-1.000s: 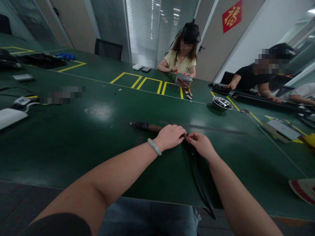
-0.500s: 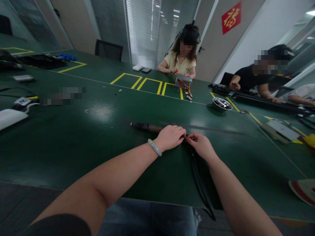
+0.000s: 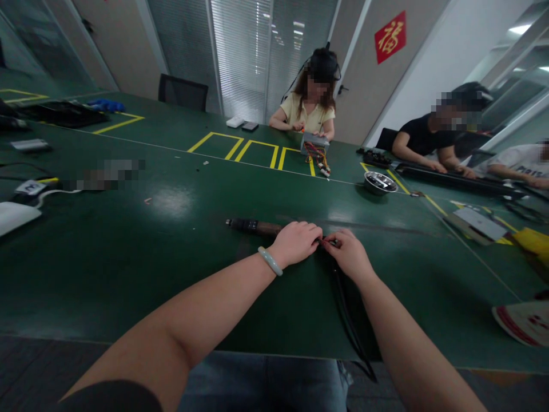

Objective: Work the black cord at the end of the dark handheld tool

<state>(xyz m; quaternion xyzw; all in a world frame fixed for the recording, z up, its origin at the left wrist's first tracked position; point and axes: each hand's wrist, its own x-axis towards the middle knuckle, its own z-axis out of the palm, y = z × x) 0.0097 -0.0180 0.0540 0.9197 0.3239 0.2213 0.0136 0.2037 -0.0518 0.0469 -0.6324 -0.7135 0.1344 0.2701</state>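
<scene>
Screwdriver [image 3: 253, 225], a corded one with a dark nose and brown body, lies on the green tabletop [image 3: 163, 292] straight ahead of the person, its tip to the left and its rear end under the fingers. The left hand [image 3: 297, 242] curls down over that rear end, gripping it against the surface. The right hand [image 3: 348, 252], just beside it, has thumb and fingertips pinched on a small part [image 3: 321, 242] at the end of the tool; it may be a plug or connector, but the fingers cover too much to be sure. From beneath the right hand a black cable [image 3: 342, 306] bends toward the body and hangs over the near edge.

That overhang is the likeliest source of trouble: a knee or a sleeve catching the loose length would tug at the join and skew whatever is pinched there. The tool's round body could roll or twist if the left grip eased while the right pushed. A fingertip slip could drop the small part, and a dark piece would be hard to spot on this surface. The printed cup [image 3: 522, 324] stands near the right forearm, so a wide swing of that elbow could knock it.
</scene>
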